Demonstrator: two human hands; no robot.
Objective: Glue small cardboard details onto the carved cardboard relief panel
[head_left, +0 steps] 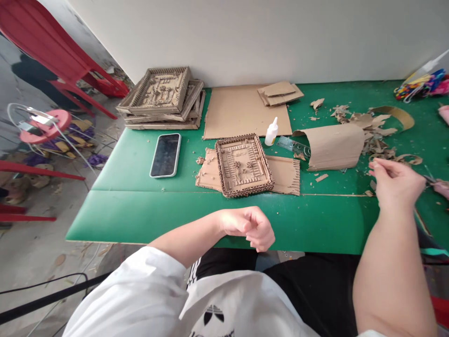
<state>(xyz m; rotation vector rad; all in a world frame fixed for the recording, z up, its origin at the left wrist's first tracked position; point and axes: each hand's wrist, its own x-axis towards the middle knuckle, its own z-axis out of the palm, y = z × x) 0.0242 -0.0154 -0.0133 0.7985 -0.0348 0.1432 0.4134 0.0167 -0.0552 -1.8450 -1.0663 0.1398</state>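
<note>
My left hand rests at the table's front edge, fingers curled in, with nothing visible in it. Just beyond it lies a square cardboard tray with a corrugated rim and raised cardboard relief inside. It sits on a torn cardboard strip. To the right, my right hand is raised over the table beside a heap of torn cardboard scraps. Its thumb and fingertips are pinched together; whatever is between them is too small to make out.
A white glue bottle stands behind the tray, near a clear stencil ruler and a curved cardboard sheet. On the left are a phone and stacked cardboard trays. A flat cardboard sheet lies at the back.
</note>
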